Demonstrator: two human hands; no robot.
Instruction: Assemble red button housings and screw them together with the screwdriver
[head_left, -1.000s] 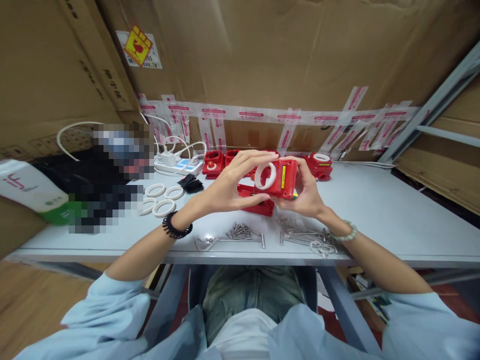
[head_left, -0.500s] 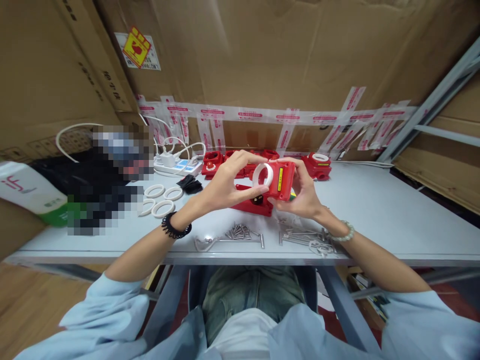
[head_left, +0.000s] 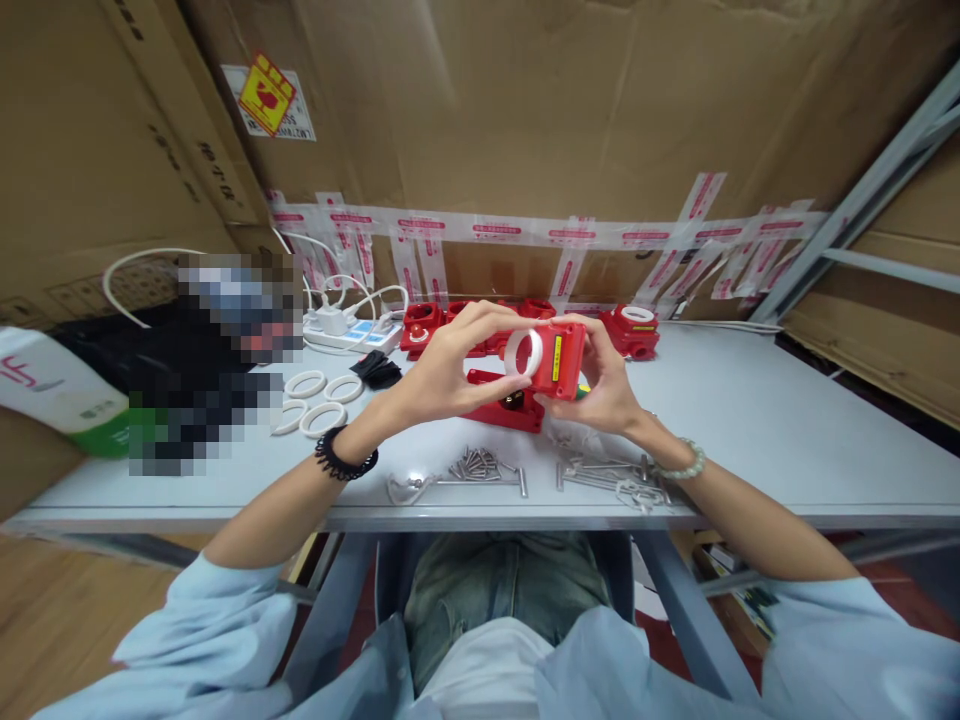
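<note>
Between the thumb and fingers of my left hand (head_left: pixel 457 365) is a white ring (head_left: pixel 535 354), held at the left side of a red housing (head_left: pixel 564 362) with a yellow label. My right hand (head_left: pixel 606 385) grips that housing from its right side, above the table. The ring and the housing meet closely; whether the ring is seated in it I cannot tell. Below them a red casing part (head_left: pixel 501 412) lies on the table, its inside partly hidden by my left hand. In front of it are a heap of screws (head_left: pixel 478 463) and metal T-handles (head_left: pixel 600 472).
Several white rings (head_left: pixel 324 420) lie at left, near small black packets (head_left: pixel 377 369). A power strip (head_left: pixel 360 335) with cables stands behind them. More red housings (head_left: pixel 631 330) line the back, against a taped cardboard wall (head_left: pixel 495 120). A white-green bag (head_left: pixel 60 390) sits far left.
Both hands keep their hold on the ring and the red housing. The whole view has shifted slightly; the housing's pose looks nearly the same.
</note>
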